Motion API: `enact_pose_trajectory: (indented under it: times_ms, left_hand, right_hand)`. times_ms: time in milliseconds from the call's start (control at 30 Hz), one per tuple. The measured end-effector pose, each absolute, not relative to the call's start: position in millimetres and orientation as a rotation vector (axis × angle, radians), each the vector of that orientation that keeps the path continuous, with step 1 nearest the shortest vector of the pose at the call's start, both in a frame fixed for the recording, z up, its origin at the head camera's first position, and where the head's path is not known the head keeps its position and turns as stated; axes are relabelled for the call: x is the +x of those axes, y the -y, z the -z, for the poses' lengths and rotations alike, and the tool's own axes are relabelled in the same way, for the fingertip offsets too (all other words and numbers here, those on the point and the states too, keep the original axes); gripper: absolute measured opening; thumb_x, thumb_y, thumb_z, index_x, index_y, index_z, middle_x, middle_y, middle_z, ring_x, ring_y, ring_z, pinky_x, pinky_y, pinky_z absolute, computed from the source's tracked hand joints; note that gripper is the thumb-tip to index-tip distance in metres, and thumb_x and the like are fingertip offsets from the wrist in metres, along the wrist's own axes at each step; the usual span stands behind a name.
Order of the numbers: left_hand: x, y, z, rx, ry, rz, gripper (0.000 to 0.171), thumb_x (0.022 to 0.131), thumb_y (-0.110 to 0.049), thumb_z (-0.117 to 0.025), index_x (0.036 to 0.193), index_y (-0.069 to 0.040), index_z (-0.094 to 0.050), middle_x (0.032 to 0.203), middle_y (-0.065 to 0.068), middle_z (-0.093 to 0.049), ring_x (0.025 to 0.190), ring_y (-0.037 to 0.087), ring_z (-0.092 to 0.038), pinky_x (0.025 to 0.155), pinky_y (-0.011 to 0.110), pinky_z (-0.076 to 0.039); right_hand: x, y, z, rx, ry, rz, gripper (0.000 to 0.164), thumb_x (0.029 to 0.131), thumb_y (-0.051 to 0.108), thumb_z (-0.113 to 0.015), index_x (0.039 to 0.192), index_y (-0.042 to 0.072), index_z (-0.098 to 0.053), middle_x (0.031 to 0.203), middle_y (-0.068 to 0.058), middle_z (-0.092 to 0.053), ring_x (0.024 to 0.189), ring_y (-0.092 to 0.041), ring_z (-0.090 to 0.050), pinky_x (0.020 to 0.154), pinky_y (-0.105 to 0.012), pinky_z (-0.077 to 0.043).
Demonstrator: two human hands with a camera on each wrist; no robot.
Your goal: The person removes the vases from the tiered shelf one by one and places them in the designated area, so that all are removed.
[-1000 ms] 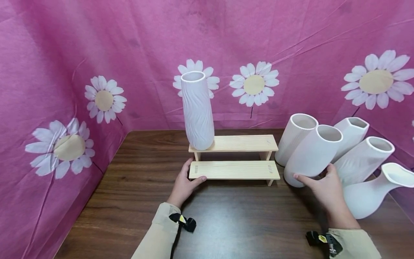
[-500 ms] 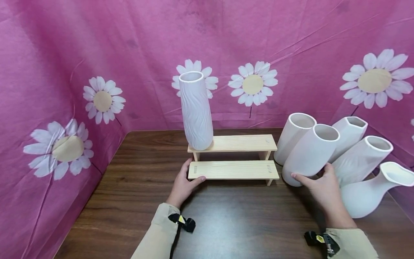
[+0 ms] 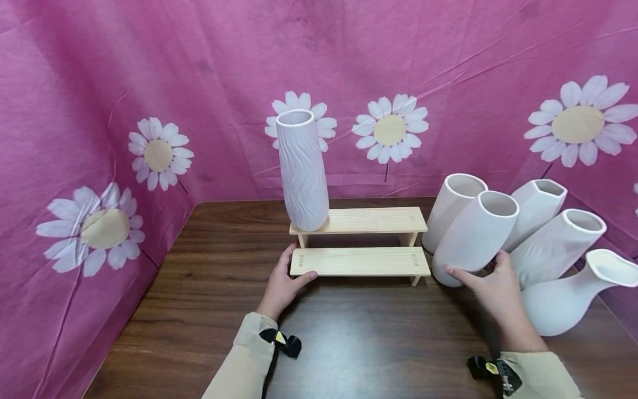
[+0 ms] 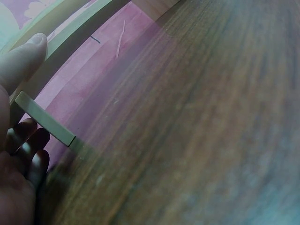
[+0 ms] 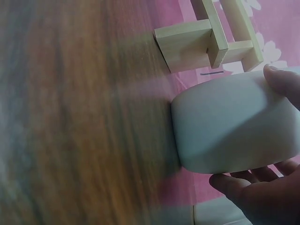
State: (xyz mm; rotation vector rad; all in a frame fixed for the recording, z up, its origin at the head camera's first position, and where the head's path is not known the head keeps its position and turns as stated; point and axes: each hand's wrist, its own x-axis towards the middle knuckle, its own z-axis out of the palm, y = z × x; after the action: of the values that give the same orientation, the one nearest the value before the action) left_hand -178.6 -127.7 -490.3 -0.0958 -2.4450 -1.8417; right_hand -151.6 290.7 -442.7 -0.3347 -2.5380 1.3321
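Observation:
A two-step wooden stand (image 3: 361, 261) stands on the table, its left end gripped by my left hand (image 3: 281, 285). The thumb lies on the lower step's edge, and in the left wrist view the fingers curl beside the stand's leg (image 4: 45, 118). My right hand (image 3: 493, 291) holds a smooth white vase (image 3: 476, 238) low on its body, close to the stand's right end. In the right wrist view the thumb is on one side of the vase (image 5: 229, 122) and the fingers on the other. A white wavy-ribbed vase (image 3: 303, 172) stands upright on the upper step's left end.
Several other white vases crowd the right side: a ribbed one (image 3: 451, 213) behind the held vase, an angular one (image 3: 535, 208), a textured one (image 3: 553, 249) and a flared-neck one (image 3: 558, 305) beside my right hand. A pink flowered cloth (image 3: 229, 83) hangs behind the brown table (image 3: 359, 343).
My right hand and the smooth white vase have shifted slightly left, away from the vases on its right. The left hand keeps its place on the wooden stand.

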Motion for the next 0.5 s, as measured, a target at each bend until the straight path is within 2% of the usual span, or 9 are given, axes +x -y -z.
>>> enact_pose_trajectory:
  times_ms: [167,267,367,500]
  left_hand:
    - [-168.4,123.2,467.9,-0.115,2.464,1.835,0.086,0.084,-0.006,-0.082,0.153,0.004,-0.032,0.149,0.026,-0.044,0.135,0.037,-0.044,0.114,0.051,-0.030]
    - [-161.2,121.4,452.4,-0.123,2.487,1.826,0.085,0.084,-0.006,-0.081,0.152,0.007,-0.031,0.149,0.028,-0.044,0.136,0.037,-0.044,0.114,0.051,-0.031]
    - [-161.8,121.5,453.6,-0.122,2.488,1.822,0.085,0.084,-0.006,-0.081,0.152,0.007,-0.032,0.149,0.028,-0.045,0.135,0.037,-0.045,0.114,0.051,-0.032]
    - [-170.9,124.2,474.2,-0.120,2.467,1.813,0.087,0.084,-0.007,-0.082,0.153,0.004,-0.031,0.149,0.025,-0.045,0.135,0.036,-0.045,0.114,0.051,-0.031]
  right_hand:
    - [-151.0,-291.3,442.5,-0.328,2.552,-1.332,0.090,0.080,0.033,-0.086,0.145,-0.001,-0.035,0.137,-0.020,-0.050,0.114,-0.022,-0.047,0.087,-0.020,-0.036]
    - [-150.5,-292.1,442.2,-0.308,2.548,-1.346,0.089,0.081,0.033,-0.086,0.145,-0.001,-0.035,0.137,-0.020,-0.050,0.112,-0.014,-0.047,0.087,-0.016,-0.035]
    - [-150.0,-292.9,441.9,-0.285,2.544,-1.351,0.087,0.081,0.032,-0.086,0.146,0.000,-0.036,0.138,-0.019,-0.050,0.111,-0.008,-0.047,0.088,-0.014,-0.034]
    - [-149.7,-293.3,441.0,-0.273,2.552,-1.359,0.087,0.083,0.032,-0.084,0.147,0.000,-0.035,0.140,-0.021,-0.048,0.121,-0.022,-0.047,0.092,-0.016,-0.034]
